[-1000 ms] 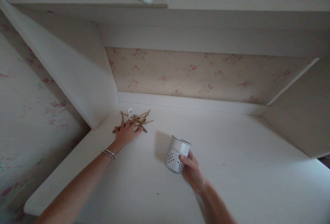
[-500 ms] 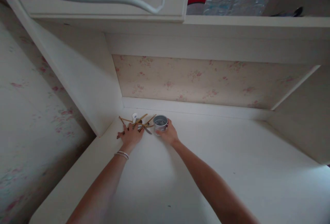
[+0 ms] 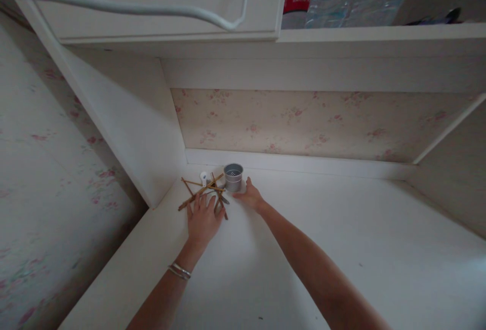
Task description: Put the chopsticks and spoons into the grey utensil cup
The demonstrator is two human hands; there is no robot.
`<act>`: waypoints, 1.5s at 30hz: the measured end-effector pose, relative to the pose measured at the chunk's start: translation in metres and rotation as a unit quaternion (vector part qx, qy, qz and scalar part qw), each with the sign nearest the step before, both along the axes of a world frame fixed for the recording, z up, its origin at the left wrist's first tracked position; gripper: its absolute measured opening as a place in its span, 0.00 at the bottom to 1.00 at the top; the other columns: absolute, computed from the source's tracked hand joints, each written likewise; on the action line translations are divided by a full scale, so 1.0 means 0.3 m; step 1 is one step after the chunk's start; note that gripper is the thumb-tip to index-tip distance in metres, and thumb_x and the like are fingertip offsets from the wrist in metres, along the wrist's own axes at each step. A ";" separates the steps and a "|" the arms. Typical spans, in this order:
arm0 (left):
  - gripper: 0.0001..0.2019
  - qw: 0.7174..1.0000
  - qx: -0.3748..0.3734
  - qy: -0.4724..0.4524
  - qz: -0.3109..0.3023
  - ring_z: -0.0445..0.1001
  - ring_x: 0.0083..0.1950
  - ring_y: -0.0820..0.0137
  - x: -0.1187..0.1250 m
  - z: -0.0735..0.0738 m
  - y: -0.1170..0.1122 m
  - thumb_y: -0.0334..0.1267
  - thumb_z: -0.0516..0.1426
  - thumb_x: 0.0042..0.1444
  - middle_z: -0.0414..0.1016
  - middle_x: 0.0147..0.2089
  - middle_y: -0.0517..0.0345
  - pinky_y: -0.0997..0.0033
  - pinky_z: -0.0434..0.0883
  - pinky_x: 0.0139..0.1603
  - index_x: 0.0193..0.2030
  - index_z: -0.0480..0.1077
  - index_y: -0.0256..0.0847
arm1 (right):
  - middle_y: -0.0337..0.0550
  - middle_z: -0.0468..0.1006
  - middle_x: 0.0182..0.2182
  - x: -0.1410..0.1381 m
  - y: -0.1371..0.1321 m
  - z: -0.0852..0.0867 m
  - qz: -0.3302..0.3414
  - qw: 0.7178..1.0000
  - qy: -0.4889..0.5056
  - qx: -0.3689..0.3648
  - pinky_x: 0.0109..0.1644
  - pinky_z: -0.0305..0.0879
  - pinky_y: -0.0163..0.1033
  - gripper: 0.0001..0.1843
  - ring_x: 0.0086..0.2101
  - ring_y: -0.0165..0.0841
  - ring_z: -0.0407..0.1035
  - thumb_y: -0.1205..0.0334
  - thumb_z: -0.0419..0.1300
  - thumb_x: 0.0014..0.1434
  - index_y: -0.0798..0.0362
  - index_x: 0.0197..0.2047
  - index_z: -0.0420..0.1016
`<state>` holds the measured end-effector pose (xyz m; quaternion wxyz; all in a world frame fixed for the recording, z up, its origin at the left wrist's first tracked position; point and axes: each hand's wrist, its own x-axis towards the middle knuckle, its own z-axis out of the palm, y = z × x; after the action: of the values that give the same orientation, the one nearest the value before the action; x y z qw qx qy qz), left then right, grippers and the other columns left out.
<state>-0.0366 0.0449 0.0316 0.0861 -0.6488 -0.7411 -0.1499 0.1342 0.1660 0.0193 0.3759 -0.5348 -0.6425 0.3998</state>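
- Head view: left hand (image 3: 203, 218) lay palm down on the desk (image 3: 341, 234), fingers spread flat. It gripped nothing; its fingertips rested on the near edge of a heap of sticks (image 3: 207, 191).
- Sticks were in the back left corner, crossed over one another. There was no single axis; the longest ran from near-left to far-right. A small white item (image 3: 204, 175) sat at the far side of the heap.
- Cup (image 3: 233, 178), metal, stood upright, mouth up, just right of the sticks and near the back wall.
- Right hand (image 3: 249, 198) was loosely open, holding nothing, just right of the cup's base. Contact with the cup could not be told.
- The left hand was nearer the sticks, which lay straight ahead of it. The right hand was nearer the cup, which lay ahead and to its left.
- Bangles (image 3: 179, 271) on left wrist.
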 end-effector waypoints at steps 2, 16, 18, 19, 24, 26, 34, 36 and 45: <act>0.23 1.000 0.003 -0.024 -0.018 0.52 0.70 0.49 0.031 0.003 -0.024 0.49 0.52 0.61 0.62 0.67 0.45 0.41 0.52 0.67 0.61 0.67 0.44 | 0.62 0.68 0.58 0.054 -0.070 -0.018 -0.004 0.999 0.031 -0.024 0.56 0.64 0.52 0.55 0.56 0.50 0.66 0.52 0.74 0.40 0.57 0.66 0.53; 0.15 0.788 -0.118 -0.544 -0.264 0.76 0.44 0.65 0.525 0.006 -0.183 0.48 0.50 0.62 0.79 0.41 0.54 0.68 0.71 0.48 0.41 0.74 0.41 | 0.43 0.79 0.29 0.315 -0.638 -0.054 -0.024 0.990 0.141 -0.011 0.33 0.65 0.38 0.09 0.31 0.36 0.71 0.60 0.56 0.58 0.53 0.37 0.76; 0.15 0.780 -0.127 -0.553 -0.266 0.75 0.45 0.65 0.541 -0.021 -0.187 0.47 0.51 0.62 0.79 0.41 0.54 0.68 0.70 0.49 0.40 0.75 0.41 | 0.45 0.81 0.32 0.328 -0.643 -0.067 -0.028 0.992 0.122 0.004 0.36 0.67 0.40 0.09 0.33 0.40 0.73 0.64 0.56 0.56 0.52 0.36 0.78; 0.15 0.774 -0.129 -0.561 -0.264 0.75 0.45 0.65 0.541 -0.032 -0.187 0.47 0.51 0.62 0.79 0.42 0.54 0.68 0.70 0.49 0.40 0.74 0.41 | 0.45 0.81 0.32 0.331 -0.642 -0.071 -0.025 0.993 0.117 0.009 0.36 0.67 0.40 0.10 0.33 0.40 0.73 0.65 0.56 0.55 0.52 0.36 0.78; 0.14 0.758 -0.149 -0.582 -0.254 0.75 0.44 0.65 0.517 -0.039 -0.186 0.45 0.51 0.61 0.78 0.39 0.54 0.68 0.69 0.48 0.37 0.74 0.40 | 0.43 0.81 0.31 0.326 -0.635 -0.063 -0.003 0.997 0.070 0.012 0.35 0.65 0.40 0.13 0.32 0.39 0.73 0.68 0.53 0.54 0.52 0.37 0.79; 0.14 0.756 -0.155 -0.583 -0.254 0.74 0.43 0.65 0.514 -0.028 -0.188 0.45 0.51 0.61 0.78 0.39 0.54 0.68 0.69 0.47 0.36 0.73 0.39 | 0.43 0.81 0.30 0.324 -0.636 -0.060 -0.003 0.998 0.055 0.010 0.34 0.64 0.39 0.13 0.31 0.38 0.72 0.69 0.53 0.54 0.52 0.37 0.78; 0.14 0.758 -0.159 -0.582 -0.248 0.74 0.42 0.66 0.517 -0.030 -0.186 0.46 0.51 0.61 0.77 0.38 0.55 0.69 0.69 0.46 0.36 0.73 0.40 | 0.43 0.81 0.30 0.329 -0.632 -0.083 -0.002 0.998 0.058 0.013 0.33 0.65 0.39 0.12 0.31 0.38 0.73 0.68 0.53 0.55 0.52 0.37 0.78; 0.14 0.758 -0.156 -0.584 -0.246 0.74 0.43 0.66 0.514 -0.038 -0.183 0.46 0.51 0.61 0.77 0.38 0.55 0.68 0.69 0.46 0.36 0.73 0.40 | 0.44 0.81 0.31 0.328 -0.628 -0.079 0.005 0.998 0.055 0.016 0.34 0.65 0.38 0.12 0.31 0.38 0.73 0.67 0.53 0.55 0.52 0.37 0.78; 0.15 0.760 -0.159 -0.581 -0.244 0.74 0.44 0.65 0.514 -0.025 -0.183 0.46 0.51 0.61 0.77 0.39 0.53 0.68 0.69 0.48 0.37 0.73 0.38 | 0.43 0.81 0.31 0.326 -0.635 -0.061 0.007 0.999 0.031 0.015 0.34 0.64 0.34 0.15 0.31 0.35 0.73 0.68 0.51 0.54 0.55 0.39 0.77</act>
<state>0.1177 -0.0100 0.0240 -0.5051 -0.6002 -0.4789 -0.3940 0.2321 -0.0245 0.0011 0.4010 -0.5122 -0.6398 0.4092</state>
